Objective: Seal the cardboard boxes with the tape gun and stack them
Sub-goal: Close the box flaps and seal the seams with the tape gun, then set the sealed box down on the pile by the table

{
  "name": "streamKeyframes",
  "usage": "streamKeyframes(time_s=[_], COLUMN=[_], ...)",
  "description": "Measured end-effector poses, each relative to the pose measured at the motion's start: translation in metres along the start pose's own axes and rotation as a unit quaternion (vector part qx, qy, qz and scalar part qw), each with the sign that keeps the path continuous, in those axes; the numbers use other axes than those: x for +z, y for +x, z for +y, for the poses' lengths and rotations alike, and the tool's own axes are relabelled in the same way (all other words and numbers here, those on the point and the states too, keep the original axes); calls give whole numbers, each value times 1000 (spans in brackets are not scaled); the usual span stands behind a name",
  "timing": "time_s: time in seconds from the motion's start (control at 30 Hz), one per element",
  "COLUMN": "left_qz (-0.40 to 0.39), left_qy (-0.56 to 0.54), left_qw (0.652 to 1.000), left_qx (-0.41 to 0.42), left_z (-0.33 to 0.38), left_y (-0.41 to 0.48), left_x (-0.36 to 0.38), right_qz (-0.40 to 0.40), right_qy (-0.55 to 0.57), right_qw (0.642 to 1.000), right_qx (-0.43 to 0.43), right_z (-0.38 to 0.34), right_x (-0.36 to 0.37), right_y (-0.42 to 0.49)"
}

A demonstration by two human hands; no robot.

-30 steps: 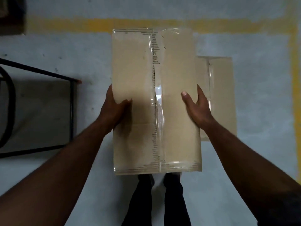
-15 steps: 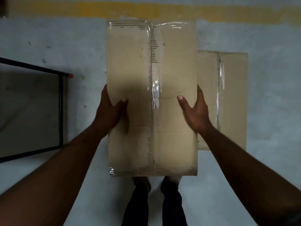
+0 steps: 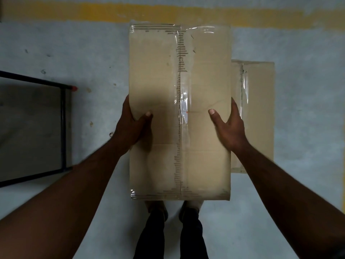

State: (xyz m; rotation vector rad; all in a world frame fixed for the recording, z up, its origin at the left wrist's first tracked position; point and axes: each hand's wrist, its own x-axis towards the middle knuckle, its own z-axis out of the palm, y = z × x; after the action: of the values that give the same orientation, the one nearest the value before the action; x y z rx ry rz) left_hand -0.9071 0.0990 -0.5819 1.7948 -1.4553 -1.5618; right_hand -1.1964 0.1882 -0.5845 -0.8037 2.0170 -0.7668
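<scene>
above the floor (image 3: pixel 97 58), the taped box (image 3: pixel 156 71) is gripped at both long edges by the left hand (image 3: pixel 131 126) and right hand (image 3: pixel 230 128). a second box (image 3: pixel 261 109) is overlapped at its right edge; open floor is seen leftward

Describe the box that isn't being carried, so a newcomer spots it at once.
Find the yellow stripe across the far floor. Just below it the carried box fills the middle; peeking out past its right edge is the second box. It lies lower, partly hidden and untouched.
</scene>
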Motion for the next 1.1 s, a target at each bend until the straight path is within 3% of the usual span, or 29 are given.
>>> streamKeyframes(time_s=[0.23,0.5,0.6,0.77,0.97,1.1], left_qz=[-3,114,100,2,-10,9], left_qy=[30,81,122,176,114,90], left_qw=[1000,989,983,978,987,991], left_qx=[1,-53,-93,-115,-115,-97], left_z=[-4,8,18,46,122,151], left_y=[3,-30,-56,-125,-246,-325], left_x=[0,25,27,-4,-43,-68], right_qz=[4,36,39,-15,-139,-177], right_qy=[-10,-90,-142,-140,-134,-87], right_qw=[1000,993,984,988,981,979], right_qx=[8,68,97,69,-15,-49], right_z=[-2,-26,-42,-83,-157,-203], right_x=[-1,9,11,-9,-25,-17], right_y=[-2,-21,-44,-110,-232,-306])
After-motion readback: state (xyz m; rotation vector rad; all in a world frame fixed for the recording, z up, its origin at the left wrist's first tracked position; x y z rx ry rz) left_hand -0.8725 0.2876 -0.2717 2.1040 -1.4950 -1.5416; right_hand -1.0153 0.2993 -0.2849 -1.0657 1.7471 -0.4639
